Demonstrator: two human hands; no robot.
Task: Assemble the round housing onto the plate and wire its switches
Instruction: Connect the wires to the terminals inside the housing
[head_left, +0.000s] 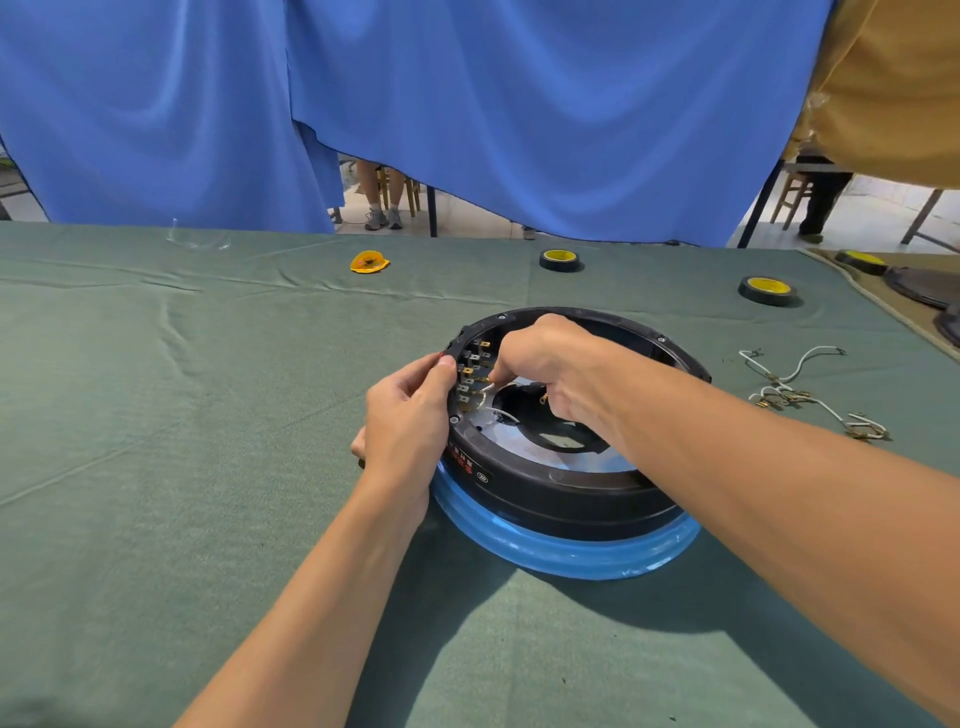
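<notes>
The black round housing (561, 488) sits on a blue-edged plate (561, 556) on the green cloth. Brass switch terminals (474, 371) line the inside of its left wall. My left hand (410, 415) grips the housing's left rim from outside, thumb on the top edge. My right hand (545, 358) reaches inside the ring and pinches a white wire (488, 391) at the terminals. The wire's far end trails over the silver inner plate (519, 441).
A bundle of white wires with brass connectors (810, 395) lies right of the housing. Two tape rolls (559, 260) (768, 290) and a yellow piece (369, 261) lie farther back. A blue curtain hangs behind the table; dark parts lie at the far right edge (919, 291).
</notes>
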